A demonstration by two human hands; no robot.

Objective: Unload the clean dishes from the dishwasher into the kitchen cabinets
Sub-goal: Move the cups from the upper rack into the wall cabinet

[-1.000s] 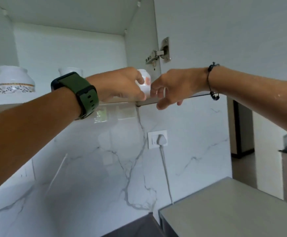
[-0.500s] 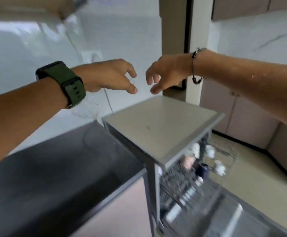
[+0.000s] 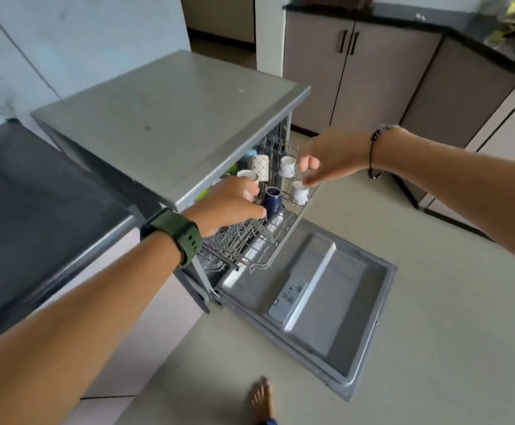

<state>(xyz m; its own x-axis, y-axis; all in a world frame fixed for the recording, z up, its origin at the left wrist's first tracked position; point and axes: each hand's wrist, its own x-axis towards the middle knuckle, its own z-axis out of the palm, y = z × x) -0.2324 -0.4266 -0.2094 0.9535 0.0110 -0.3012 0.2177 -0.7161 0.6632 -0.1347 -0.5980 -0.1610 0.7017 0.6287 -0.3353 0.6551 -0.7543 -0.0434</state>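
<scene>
A: How should this pick go?
B: The dishwasher (image 3: 170, 118) stands open, cups in its top rack (image 3: 262, 240). Left hand (image 3: 231, 204), fingers loose and empty, is nearest the blue cup (image 3: 272, 201); right hand (image 3: 326, 157), also empty, hovers by a white cup (image 3: 287, 165). Grip each body squarely.
A: Any writing?
B: None legible.

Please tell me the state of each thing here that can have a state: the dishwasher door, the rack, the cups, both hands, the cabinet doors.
Grey dishwasher door: open, folded down flat.
Wire upper rack: pulled out, cups on it.
Dark blue ceramic cup: in the rack, not gripped.
White patterned cup: in the rack, untouched.
Left hand: open, at the blue cup.
Right hand: open, above the rack, holding nothing.
Beige lower cabinet doors: closed.
</scene>
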